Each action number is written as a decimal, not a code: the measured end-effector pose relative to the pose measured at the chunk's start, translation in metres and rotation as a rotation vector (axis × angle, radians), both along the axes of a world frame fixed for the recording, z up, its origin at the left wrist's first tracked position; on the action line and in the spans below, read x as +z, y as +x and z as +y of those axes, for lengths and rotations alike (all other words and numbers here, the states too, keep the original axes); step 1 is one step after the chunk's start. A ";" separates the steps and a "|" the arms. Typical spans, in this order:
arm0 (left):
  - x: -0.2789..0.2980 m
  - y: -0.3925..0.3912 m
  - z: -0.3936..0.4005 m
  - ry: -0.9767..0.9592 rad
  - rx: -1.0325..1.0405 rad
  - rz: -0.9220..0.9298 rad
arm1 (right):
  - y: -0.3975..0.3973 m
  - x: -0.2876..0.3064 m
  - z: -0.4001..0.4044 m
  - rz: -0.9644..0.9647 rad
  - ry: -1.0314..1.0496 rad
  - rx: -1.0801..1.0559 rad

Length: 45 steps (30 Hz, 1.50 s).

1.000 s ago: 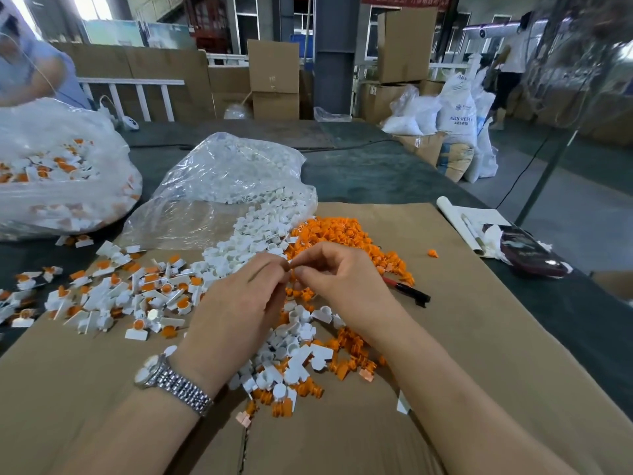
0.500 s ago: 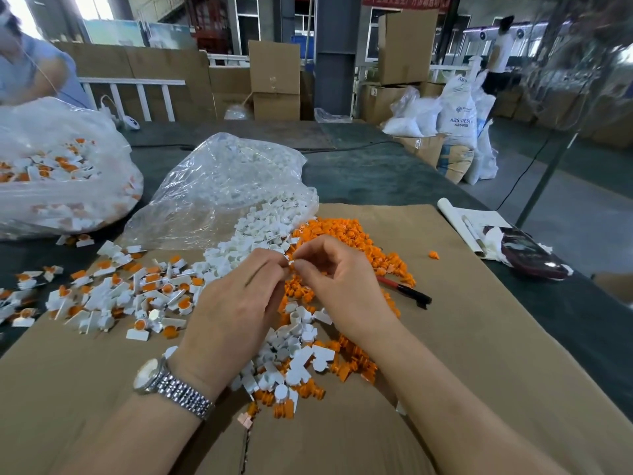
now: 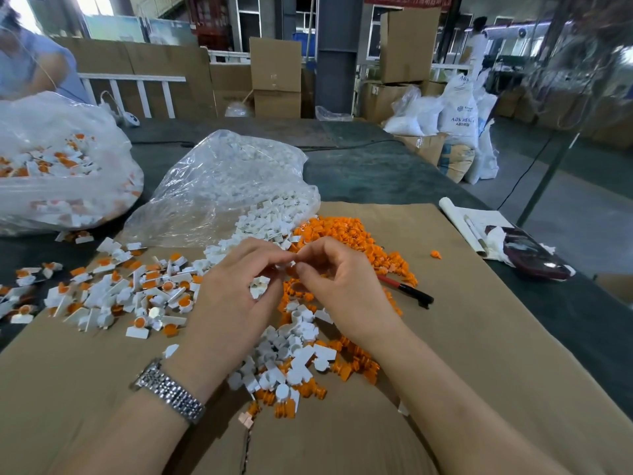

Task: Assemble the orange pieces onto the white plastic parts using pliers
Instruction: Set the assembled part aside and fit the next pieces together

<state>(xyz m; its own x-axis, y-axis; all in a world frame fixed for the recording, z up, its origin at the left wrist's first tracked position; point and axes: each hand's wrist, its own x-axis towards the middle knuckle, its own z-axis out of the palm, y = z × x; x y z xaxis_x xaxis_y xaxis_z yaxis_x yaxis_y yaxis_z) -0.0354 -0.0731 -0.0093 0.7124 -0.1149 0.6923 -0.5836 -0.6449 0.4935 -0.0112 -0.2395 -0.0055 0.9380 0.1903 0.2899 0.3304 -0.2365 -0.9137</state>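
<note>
A: What is the left hand (image 3: 233, 293) doing?

B: Its fingers are curled, thumb and forefinger pinching a small white part (image 3: 287, 265) at their tips. A second white piece (image 3: 259, 286) sits tucked against its lower fingers. A metal watch (image 3: 168, 392) is on that wrist.

A: And the right hand (image 3: 342, 286)?

B: Curled too. Its thumb and forefinger tips meet the left hand's at the same small white part. A bit of orange shows just under the fingertips, but I cannot tell whether it is held or belongs to the pile behind.

A: Where are the loose pieces?

B: Starting from the left: finished white-and-orange pieces (image 3: 113, 293) lie scattered on the cardboard sheet (image 3: 479, 337), left of the left hand. The clear bag of white parts (image 3: 222, 186) lies behind them, spilling toward the hands. A mixed heap of white and orange pieces (image 3: 294, 365) lies below and between the wrists. The orange pile (image 3: 349, 234) is just beyond the right hand.

A: The pliers?

B: The pliers (image 3: 406, 289) lie on the cardboard, just right of the right hand, untouched, red and black handles showing, the nose under the orange pile.

A: Anything else on the table (image 3: 376, 173)?

B: Another bag of finished pieces (image 3: 58, 173) at far left.
</note>
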 end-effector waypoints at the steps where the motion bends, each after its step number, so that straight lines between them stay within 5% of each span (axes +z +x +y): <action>1: 0.000 0.000 0.000 0.014 -0.003 -0.010 | 0.001 -0.001 0.000 0.017 0.009 -0.001; 6: 0.001 -0.001 -0.005 0.049 0.010 -0.008 | 0.001 -0.001 -0.002 0.042 0.045 -0.010; 13: 0.005 0.000 0.007 -0.479 -0.082 0.543 | 0.000 0.000 -0.003 -0.084 -0.025 -0.010; 25: 0.001 0.007 0.016 -0.849 -0.323 0.741 | -0.002 0.000 -0.001 -0.178 -0.013 0.036; 38: 0.000 0.006 0.015 -0.794 -0.346 0.740 | -0.005 -0.004 0.003 -0.331 -0.125 0.005; 45: 0.004 0.011 0.021 -1.027 -0.455 0.851 | -0.004 0.001 -0.006 -0.196 -0.049 0.153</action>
<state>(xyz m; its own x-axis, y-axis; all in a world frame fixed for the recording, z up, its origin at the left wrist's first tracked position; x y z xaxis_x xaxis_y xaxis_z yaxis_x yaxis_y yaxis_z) -0.0248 -0.0524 -0.0049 0.9872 -0.1592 -0.0105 0.0702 0.3745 0.9246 -0.0153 -0.2457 -0.0043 0.8238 0.3440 0.4506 0.5358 -0.2128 -0.8171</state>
